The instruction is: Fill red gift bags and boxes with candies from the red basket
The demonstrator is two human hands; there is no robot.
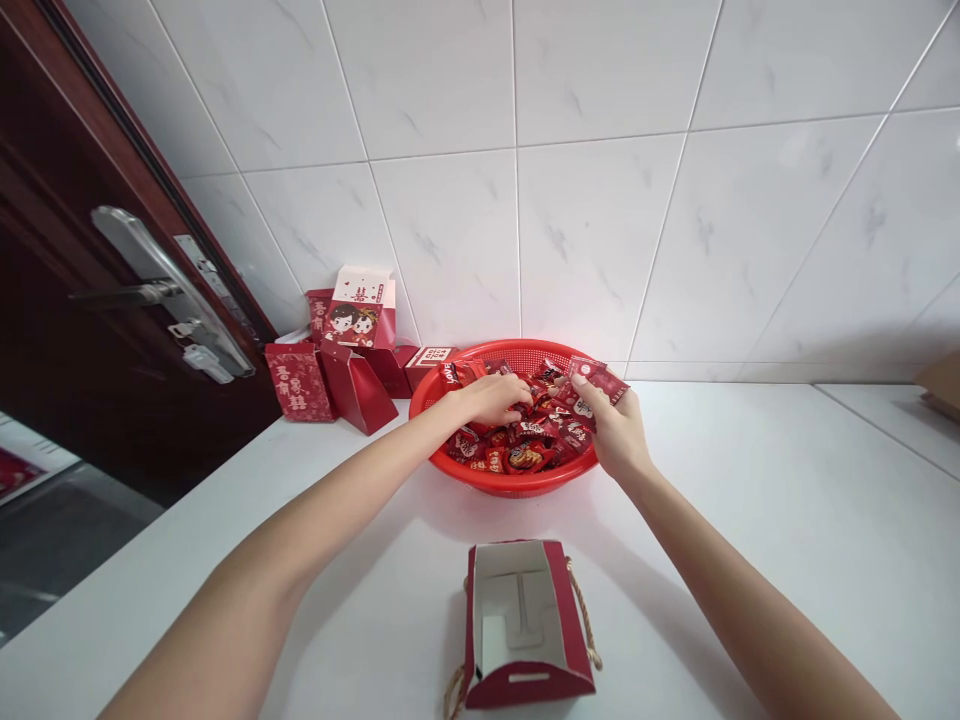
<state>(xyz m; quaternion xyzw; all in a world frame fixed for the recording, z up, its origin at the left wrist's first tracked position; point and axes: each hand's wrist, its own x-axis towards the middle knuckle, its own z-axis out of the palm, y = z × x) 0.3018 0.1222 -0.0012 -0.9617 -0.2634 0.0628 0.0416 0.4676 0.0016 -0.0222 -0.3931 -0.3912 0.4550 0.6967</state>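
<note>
In the head view, the right hand (622, 432) pinches red packets (606, 383) between thumb and fingers at two o'clock of the basket (517, 486). The left hand (496, 398) reaches among the sweets (526, 457), fingers bent; whether it grasps one cannot be told. The packets look light, flexible and slick, with contents that might crush, so an edge pinch should suit. They point roughly from ten to four o'clock, though overlap obscures the long axis. An open box (576, 625) sits at six o'clock of the basket.
</note>
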